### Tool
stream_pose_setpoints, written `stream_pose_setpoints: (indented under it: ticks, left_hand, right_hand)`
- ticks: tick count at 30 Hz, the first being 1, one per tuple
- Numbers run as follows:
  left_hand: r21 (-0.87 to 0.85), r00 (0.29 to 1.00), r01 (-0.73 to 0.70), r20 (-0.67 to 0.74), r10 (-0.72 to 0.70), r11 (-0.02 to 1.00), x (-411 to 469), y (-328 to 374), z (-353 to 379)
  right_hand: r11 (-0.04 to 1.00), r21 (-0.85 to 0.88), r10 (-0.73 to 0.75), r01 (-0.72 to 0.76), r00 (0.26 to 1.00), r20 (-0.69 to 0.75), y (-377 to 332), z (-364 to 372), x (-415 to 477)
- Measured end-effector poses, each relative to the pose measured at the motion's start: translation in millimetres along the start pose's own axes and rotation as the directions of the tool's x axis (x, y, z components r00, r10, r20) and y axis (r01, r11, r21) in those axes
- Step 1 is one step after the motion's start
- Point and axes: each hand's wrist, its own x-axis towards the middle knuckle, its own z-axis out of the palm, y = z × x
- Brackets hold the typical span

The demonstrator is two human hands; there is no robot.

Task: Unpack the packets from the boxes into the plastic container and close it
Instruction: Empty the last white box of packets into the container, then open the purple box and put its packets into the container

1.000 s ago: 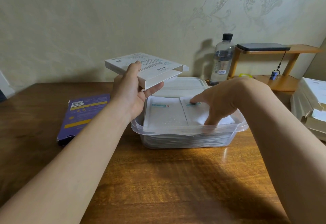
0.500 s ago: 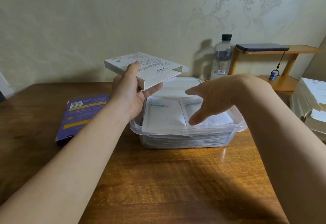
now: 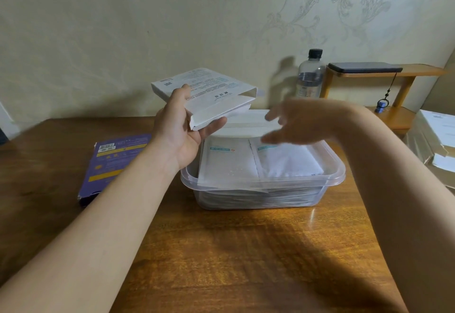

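A clear plastic container (image 3: pixel 266 184) stands mid-table, filled with white packets (image 3: pixel 231 162) lying flat, two side by side on top. My left hand (image 3: pixel 179 132) grips a flat white box (image 3: pixel 206 96) above the container's left rear corner, its open end facing right. My right hand (image 3: pixel 295 123) hovers above the container with fingers spread and blurred, holding nothing. The white lid (image 3: pixel 248 123) lies just behind the container.
A purple box (image 3: pixel 113 162) lies flat on the wooden table (image 3: pixel 221 251) at the left. A water bottle (image 3: pixel 310 73) stands by the wall. A small wooden shelf (image 3: pixel 394 91) with a dark phone sits at the right, with stacked white boxes (image 3: pixel 435 145) at the right edge.
My right hand has lifted off the packets in the container and risen toward the box's open end. The left hand and box have stayed nearly still.
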Motion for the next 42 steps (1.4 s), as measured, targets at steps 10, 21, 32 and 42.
stream_pose_setpoints:
  ticks: [10,21,32,42]
  left_hand:
    - [0.022,0.981,0.183,0.055,-0.184,0.983,-7,14,5]
    - [0.004,0.995,0.097,-0.011,-0.097,0.995,-23,16,35]
    - [0.372,0.985,-0.049,0.173,-0.017,0.927,-58,-55,154]
    - [0.593,0.928,-0.263,0.37,0.033,0.761,-77,-158,258]
  right_hand:
    - [0.547,0.821,0.23,0.163,0.914,-0.335,-17,-8,1]
    - [0.366,0.914,0.342,0.177,0.887,-0.309,-10,-26,-22]
    - [0.508,0.853,0.536,0.123,0.729,-0.425,117,-51,-115]
    - [0.642,0.761,0.675,-0.089,0.536,-0.507,243,-7,-176]
